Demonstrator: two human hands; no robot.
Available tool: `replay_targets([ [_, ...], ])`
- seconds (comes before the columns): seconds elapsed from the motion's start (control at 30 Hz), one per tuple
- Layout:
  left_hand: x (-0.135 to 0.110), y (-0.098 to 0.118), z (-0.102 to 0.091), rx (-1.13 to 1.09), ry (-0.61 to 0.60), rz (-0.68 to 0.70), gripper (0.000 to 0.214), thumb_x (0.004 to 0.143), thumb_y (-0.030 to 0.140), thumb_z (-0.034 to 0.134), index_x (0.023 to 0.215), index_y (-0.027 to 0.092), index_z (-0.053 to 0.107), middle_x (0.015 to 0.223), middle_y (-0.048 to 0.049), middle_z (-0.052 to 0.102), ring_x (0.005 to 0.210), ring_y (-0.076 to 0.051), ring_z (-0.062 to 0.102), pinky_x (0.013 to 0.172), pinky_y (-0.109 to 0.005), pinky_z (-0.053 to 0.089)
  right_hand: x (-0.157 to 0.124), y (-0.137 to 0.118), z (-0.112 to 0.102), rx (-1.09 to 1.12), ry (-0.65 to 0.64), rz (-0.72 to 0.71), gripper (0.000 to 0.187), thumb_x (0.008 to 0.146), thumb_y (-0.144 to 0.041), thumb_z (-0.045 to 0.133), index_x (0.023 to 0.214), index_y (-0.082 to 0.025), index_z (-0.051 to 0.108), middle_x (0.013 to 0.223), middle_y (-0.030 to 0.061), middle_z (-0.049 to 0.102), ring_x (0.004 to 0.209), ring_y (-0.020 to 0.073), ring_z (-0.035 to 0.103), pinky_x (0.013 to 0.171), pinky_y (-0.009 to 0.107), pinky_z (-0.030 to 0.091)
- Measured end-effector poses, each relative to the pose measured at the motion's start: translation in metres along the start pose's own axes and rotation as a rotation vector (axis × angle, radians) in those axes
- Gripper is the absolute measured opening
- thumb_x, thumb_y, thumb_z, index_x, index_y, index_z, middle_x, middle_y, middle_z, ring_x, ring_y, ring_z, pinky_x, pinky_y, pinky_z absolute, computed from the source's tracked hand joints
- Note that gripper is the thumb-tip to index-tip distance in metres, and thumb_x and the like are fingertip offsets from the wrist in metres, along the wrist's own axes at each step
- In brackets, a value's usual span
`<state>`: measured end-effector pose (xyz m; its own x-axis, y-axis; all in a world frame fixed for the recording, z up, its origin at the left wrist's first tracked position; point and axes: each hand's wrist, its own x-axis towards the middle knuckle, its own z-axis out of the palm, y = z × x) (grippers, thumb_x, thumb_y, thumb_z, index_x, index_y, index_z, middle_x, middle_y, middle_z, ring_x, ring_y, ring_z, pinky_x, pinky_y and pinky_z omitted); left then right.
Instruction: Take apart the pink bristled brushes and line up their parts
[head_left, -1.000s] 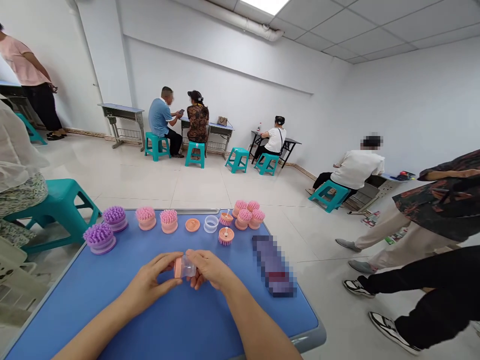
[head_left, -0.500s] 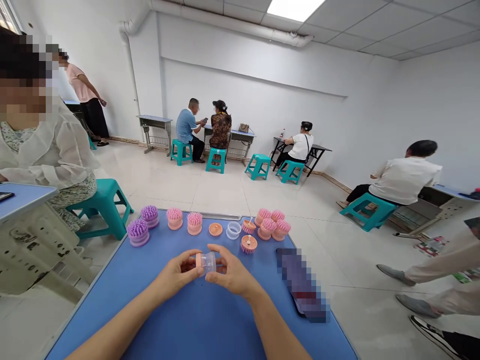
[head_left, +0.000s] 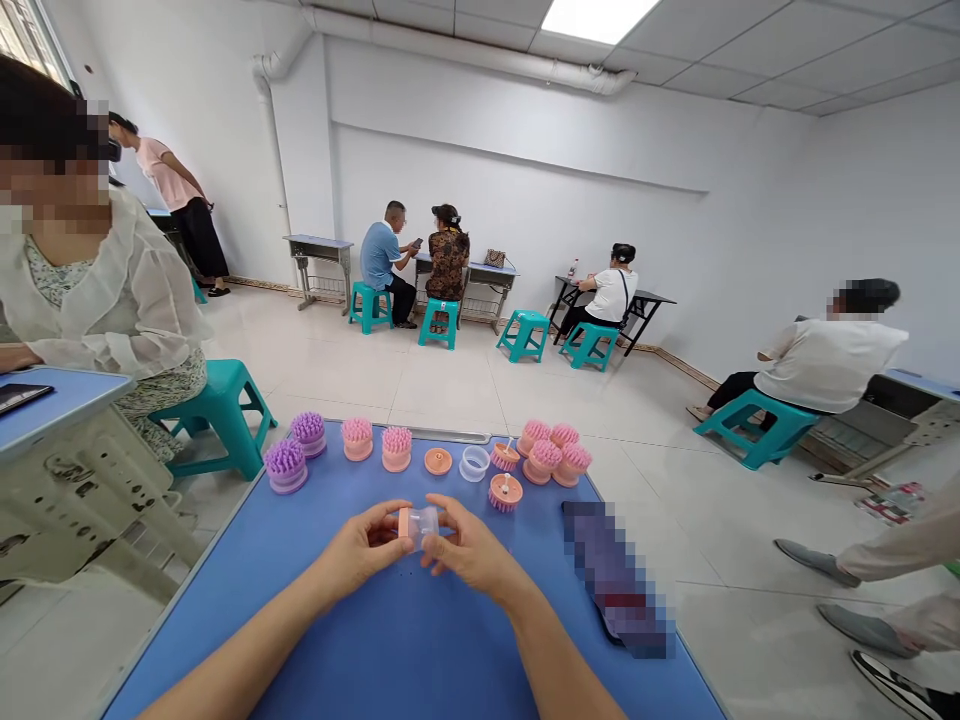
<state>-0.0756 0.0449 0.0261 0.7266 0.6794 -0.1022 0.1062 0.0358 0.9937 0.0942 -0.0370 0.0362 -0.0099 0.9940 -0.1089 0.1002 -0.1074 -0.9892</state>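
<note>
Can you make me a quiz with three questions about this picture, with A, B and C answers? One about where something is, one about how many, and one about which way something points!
1. Where is the clear plastic tube?
A) Between the left hand and the right hand
B) On the floor
C) On a teal plastic stool

2. How many round purple bristle brushes stand on the blue table?
A) One
B) Two
C) Five

3. Which way do their bristles point?
A) Down
B) Sideways
C) Up

Answers:
1: A, both hands grip it from either side.
2: B, two stand together near the table's left end.
3: C, the bristles stick up from their bases.
</note>
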Motion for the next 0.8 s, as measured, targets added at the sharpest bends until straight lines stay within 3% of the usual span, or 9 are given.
replay_targets([
  [0.07, 0.0009, -0.0022, -0.0004, 0.014, -0.001, 0.015, 0.053, 0.069, 0.039, 0.067, 0.114, 0.017, 0.051, 0.098, -0.0056, 0.07, 0.094, -0.023, 0.063, 0.086, -0.036, 0.048, 0.0008, 0.0005, -0.0001, 0.036, 0.001, 0.006, 0.049, 0.077, -0.043, 0.056, 0.117, -0.018, 0.045, 0.1, 0.0077, 0.056, 0.063, 0.0113, 0.06, 0.055, 0.026, 0.048],
  [0.17, 0.0019, -0.0032, -0.0002, 0.024, 0.005, 0.001, 0.054, 0.068, 0.04, 0.067, 0.114, 0.017, 0.051, 0.1, -0.0063, 0.069, 0.095, -0.024, 0.063, 0.085, -0.035, 0.048, -0.0009, -0.0019, -0.0007, 0.008, -0.014, -0.072, 0.039, 0.072, -0.028, 0.063, 0.107, -0.02, 0.05, 0.101, 0.0048, 0.057, 0.076, 0.0135, 0.06, 0.064, 0.026, 0.048],
  [0.23, 0.0021, -0.0025, 0.0004, 0.027, 0.008, -0.005, 0.055, 0.068, 0.04, 0.068, 0.114, 0.016, 0.051, 0.102, -0.0074, 0.069, 0.095, -0.024, 0.063, 0.085, -0.036, 0.048, -0.0025, -0.0035, -0.0011, -0.015, -0.035, -0.086, 0.044, 0.068, -0.02, 0.065, 0.109, -0.022, 0.049, 0.102, 0.0035, 0.059, 0.087, 0.0157, 0.059, 0.071, 0.028, 0.048],
  [0.37, 0.0022, -0.0032, 0.0008, 0.021, -0.024, 0.021, 0.057, 0.066, 0.043, 0.069, 0.113, 0.017, 0.052, 0.1, -0.0068, 0.069, 0.095, -0.025, 0.063, 0.086, -0.037, 0.048, -0.0029, -0.003, -0.0001, -0.163, 0.003, -0.078, 0.048, 0.071, -0.025, 0.063, 0.116, -0.021, 0.047, 0.106, 0.0052, 0.058, 0.09, 0.0177, 0.058, 0.074, 0.031, 0.049],
  [0.5, 0.0027, -0.0069, -0.0001, 0.031, -0.042, 0.004, 0.056, 0.067, 0.043, 0.068, 0.114, 0.017, 0.051, 0.099, -0.0066, 0.07, 0.094, -0.025, 0.064, 0.084, -0.036, 0.049, -0.0024, -0.0016, 0.002, -0.317, 0.043, -0.185, 0.038, 0.07, -0.018, 0.06, 0.107, -0.021, 0.053, 0.104, 0.0029, 0.058, 0.089, 0.0165, 0.057, 0.078, 0.031, 0.048],
  [0.8, 0.0024, 0.0012, 0.0031, 0.07, 0.009, -0.056, 0.057, 0.063, 0.045, 0.069, 0.11, 0.017, 0.054, 0.092, -0.0058, 0.072, 0.09, -0.026, 0.065, 0.081, -0.035, 0.05, -0.004, -0.0038, 0.0041, -0.599, 0.124, -0.288, 0.038, 0.066, -0.007, 0.054, 0.1, -0.022, 0.051, 0.101, 0.0028, 0.057, 0.095, 0.0196, 0.051, 0.082, 0.034, 0.042],
])
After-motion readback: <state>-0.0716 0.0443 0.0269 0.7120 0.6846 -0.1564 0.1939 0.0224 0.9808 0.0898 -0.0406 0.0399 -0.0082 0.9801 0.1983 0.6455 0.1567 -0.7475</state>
